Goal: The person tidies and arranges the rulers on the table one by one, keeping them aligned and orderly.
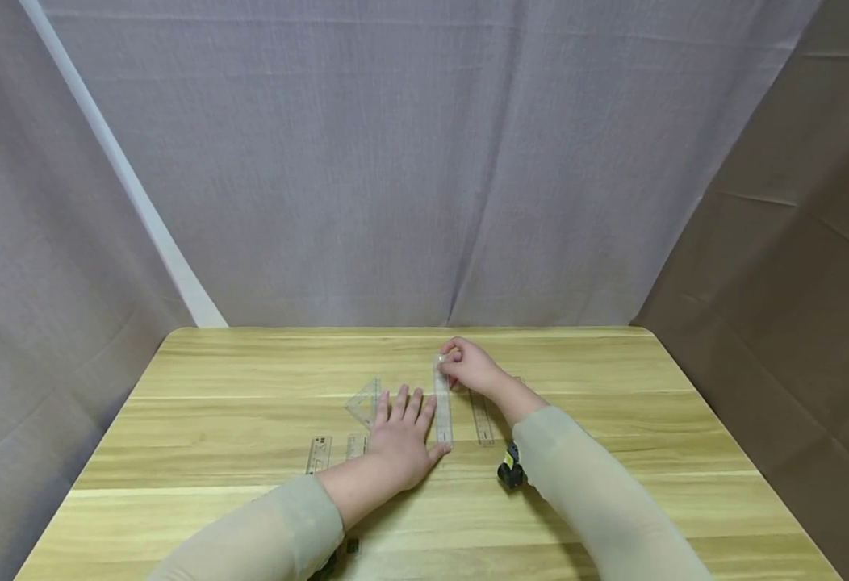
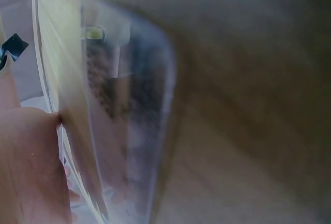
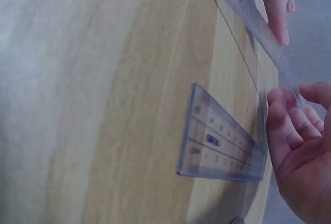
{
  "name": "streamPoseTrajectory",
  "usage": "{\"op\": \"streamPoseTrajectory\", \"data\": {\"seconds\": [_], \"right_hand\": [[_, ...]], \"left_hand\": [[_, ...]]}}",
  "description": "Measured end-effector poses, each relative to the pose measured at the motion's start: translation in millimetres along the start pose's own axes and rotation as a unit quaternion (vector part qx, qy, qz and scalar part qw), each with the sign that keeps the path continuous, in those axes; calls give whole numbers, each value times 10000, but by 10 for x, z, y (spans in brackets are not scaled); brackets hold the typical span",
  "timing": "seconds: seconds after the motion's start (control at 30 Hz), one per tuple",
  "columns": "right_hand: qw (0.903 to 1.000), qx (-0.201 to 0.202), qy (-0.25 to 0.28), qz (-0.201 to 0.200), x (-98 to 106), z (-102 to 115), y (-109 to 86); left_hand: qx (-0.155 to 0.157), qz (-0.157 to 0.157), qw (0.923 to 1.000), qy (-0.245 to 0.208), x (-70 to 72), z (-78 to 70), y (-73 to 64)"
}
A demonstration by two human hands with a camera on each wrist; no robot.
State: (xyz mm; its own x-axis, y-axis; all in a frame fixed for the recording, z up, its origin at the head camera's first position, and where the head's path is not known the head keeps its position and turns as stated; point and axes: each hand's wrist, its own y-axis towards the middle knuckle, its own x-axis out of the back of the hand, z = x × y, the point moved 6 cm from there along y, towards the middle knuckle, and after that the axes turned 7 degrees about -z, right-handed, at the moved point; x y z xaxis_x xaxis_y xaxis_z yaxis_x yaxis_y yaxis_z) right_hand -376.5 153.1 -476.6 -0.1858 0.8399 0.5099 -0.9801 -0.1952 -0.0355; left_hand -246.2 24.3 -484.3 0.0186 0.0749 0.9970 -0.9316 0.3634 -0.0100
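Ruler (image 1: 443, 413), towards twelve o'clock on the worktop (image 1: 715, 492): left hand (image 1: 403, 445) at its nine o'clock, spread flat, gripping nothing; ruler probably light, stiff, slippery, best held by its edges; right hand (image 1: 471, 369) pinches its twelve o'clock end.

Table (image 1: 214, 452), wood-grained, rounded far corners | back curtain (image 1: 359, 177), grey, vertical folds, beyond table's far edge | left curtain (image 1: 47, 282), grey, creased | white strip (image 1: 124, 169), slanting between left and back curtains | right curtain (image 1: 795, 266), brown, fold creases, partly shadowed
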Motion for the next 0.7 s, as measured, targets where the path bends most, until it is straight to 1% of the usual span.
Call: {"op": "streamPoseTrajectory", "data": {"seconds": [0.13,0.23,0.5,0.7], "right_hand": [[9974,-322,637,98,-10,-48,-5],[9946,-470,919,127,-12,-77,-14],[9872,-698,1428,98,-29,-118,-32],[9857,-698,1530,53,-32,-130,-38]], "left_hand": [[-14,-11,10000,16,10,0,-1],[-21,-19,10000,35,21,5,-4],[-4,-75,9999,-68,37,20,-13],[3,-113,9999,-69,34,31,-12]]}}
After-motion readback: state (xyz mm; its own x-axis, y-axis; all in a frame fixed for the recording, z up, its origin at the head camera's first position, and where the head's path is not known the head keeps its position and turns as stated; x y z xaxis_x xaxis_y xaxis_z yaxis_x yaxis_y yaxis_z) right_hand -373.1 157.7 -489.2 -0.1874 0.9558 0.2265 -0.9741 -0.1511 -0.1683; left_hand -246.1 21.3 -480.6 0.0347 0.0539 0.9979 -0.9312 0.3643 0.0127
